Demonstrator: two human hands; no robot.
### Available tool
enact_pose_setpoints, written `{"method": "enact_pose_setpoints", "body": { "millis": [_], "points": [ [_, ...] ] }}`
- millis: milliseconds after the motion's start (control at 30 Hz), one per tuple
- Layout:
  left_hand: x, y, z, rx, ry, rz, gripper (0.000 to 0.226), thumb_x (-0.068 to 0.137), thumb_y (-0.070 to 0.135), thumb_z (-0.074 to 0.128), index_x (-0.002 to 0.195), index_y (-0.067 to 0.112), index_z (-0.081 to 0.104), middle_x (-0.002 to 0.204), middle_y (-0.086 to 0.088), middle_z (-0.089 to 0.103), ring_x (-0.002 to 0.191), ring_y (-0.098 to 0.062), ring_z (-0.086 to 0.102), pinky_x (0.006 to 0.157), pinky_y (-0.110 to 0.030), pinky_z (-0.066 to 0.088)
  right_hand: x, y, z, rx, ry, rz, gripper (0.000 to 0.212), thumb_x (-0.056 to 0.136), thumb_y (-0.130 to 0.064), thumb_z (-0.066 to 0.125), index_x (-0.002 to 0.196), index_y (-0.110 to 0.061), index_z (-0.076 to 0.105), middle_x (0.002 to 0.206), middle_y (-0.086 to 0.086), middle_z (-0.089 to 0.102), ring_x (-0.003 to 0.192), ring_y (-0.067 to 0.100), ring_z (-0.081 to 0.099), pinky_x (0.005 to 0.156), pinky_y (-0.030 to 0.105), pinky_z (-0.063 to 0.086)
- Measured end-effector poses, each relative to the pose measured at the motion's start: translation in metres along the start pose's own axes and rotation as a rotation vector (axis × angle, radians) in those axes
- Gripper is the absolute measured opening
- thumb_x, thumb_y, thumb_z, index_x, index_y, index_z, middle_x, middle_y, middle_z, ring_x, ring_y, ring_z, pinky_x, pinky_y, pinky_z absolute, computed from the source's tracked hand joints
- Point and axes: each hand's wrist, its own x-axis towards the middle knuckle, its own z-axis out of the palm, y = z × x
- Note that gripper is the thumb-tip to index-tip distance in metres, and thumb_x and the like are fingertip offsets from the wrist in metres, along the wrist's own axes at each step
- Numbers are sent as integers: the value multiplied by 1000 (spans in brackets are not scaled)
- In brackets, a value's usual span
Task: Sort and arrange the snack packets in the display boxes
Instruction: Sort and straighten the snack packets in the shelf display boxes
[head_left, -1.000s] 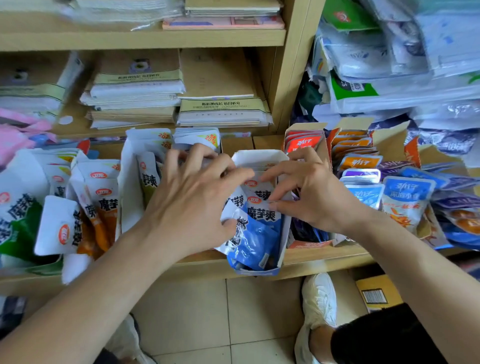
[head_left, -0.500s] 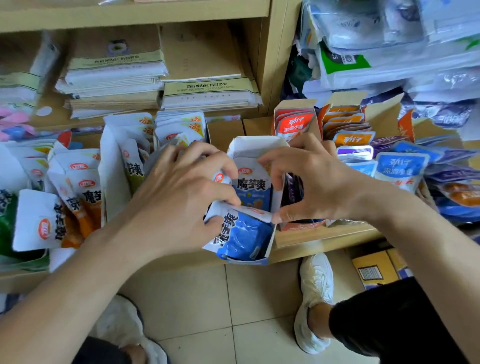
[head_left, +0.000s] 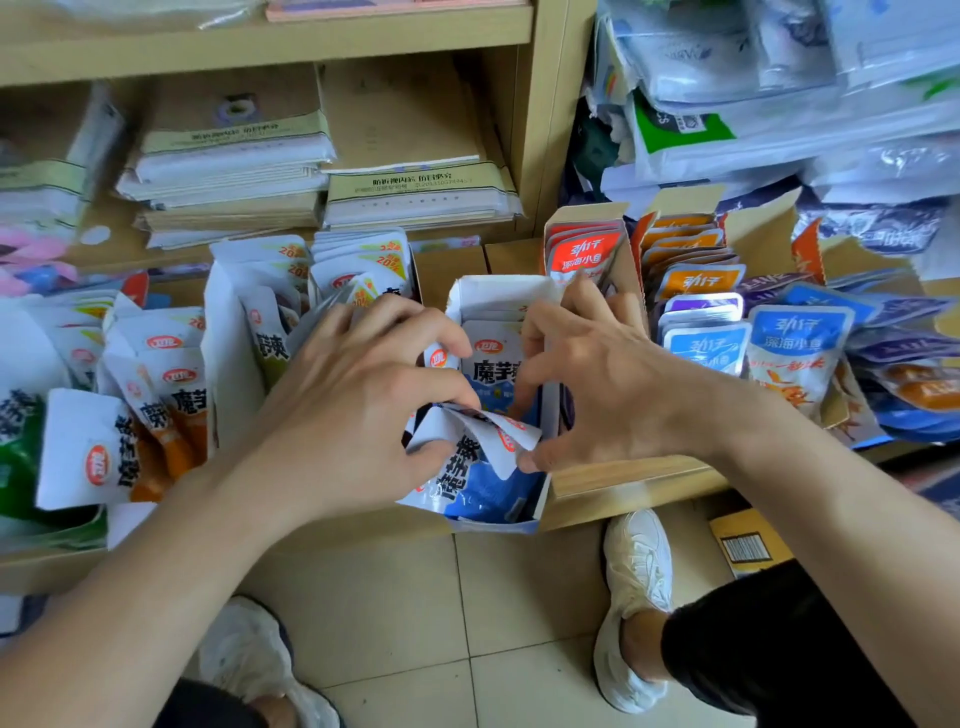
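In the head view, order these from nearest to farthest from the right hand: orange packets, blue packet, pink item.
1. blue packet, held by the right hand, in front.
2. orange packets, behind, to its right.
3. pink item, far left.

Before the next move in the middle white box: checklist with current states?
1. Left hand grips the front blue packet: ok.
2. Right hand pinches the same packet: ok.
3. Front blue packet flat and upright: not ok, its top is folded over.
4. White display box fully on the shelf: not ok, its front end sticks past the edge.
5. Free room deeper in the box: cannot tell, the hands cover it.
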Motion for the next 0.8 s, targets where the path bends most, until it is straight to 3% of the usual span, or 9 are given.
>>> {"method": "enact_pose_setpoints", "body": {
  "millis": [100,167,233,300,400,500,600,700,800],
  "points": [
    [-1,1,4,31,53,-19,32,72,37,69,104,33,75,125,9,60,118,-25,52,89,-43,37,-2,6,5,154,75,-55,32,72,-64,73,93,-40,70,108,-24,45,106,15,30,85,23,22],
    [0,3,9,55,106,-60,41,76,37,70,116,29,73,133,5,59,120,-25,53,91,-45,39,-4,4,4,228,99,-44,50,69,-68,69,111,-44,61,109,-26,47,107,16,32,89,20,23],
    [2,8,11,61,172,-133,52,78,36,72,129,25,66,141,2,55,124,-26,52,98,-44,40,-5,-2,3,243,112,5,78,63,-76,65,133,-46,46,116,-28,46,110,14,30,93,27,26],
    [5,11,10,22,250,-158,59,80,35,72,136,22,62,143,0,54,126,-26,51,102,-43,42,-2,-10,9,140,211,20,86,64,-74,69,140,-41,45,123,-26,49,110,14,30,90,35,25],
    [3,10,-1,-169,393,-149,58,80,30,66,136,15,62,140,-3,56,125,-24,54,103,-42,42,10,-12,24,-29,353,39,61,71,-51,81,124,-28,61,117,-9,63,105,26,39,81,39,24],
    [-6,-2,-12,-257,465,-262,57,83,36,59,136,15,61,135,-1,59,125,-21,54,103,-42,42,23,-7,33,-75,425,71,36,75,-32,81,106,-21,68,103,-1,69,100,32,45,78,43,32],
    [-18,-22,-15,-205,381,-431,64,81,50,55,137,20,60,133,3,61,123,-17,51,103,-23,32,34,0,33,-21,512,67,26,75,-20,82,97,-12,71,97,7,71,93,32,49,77,41,39],
    [-28,-34,-12,-263,306,-445,58,81,53,54,129,23,67,120,8,67,116,-14,45,94,-4,23,44,5,31,58,523,44,22,82,-14,74,103,-9,69,100,9,69,89,24,47,77,29,34],
    [-34,-35,-15,-350,351,-448,39,81,42,68,116,26,73,109,15,68,110,-7,50,92,-7,31,52,8,28,129,499,71,29,89,-19,63,117,-12,64,114,7,65,96,35,52,81,42,42]
  ]
}}
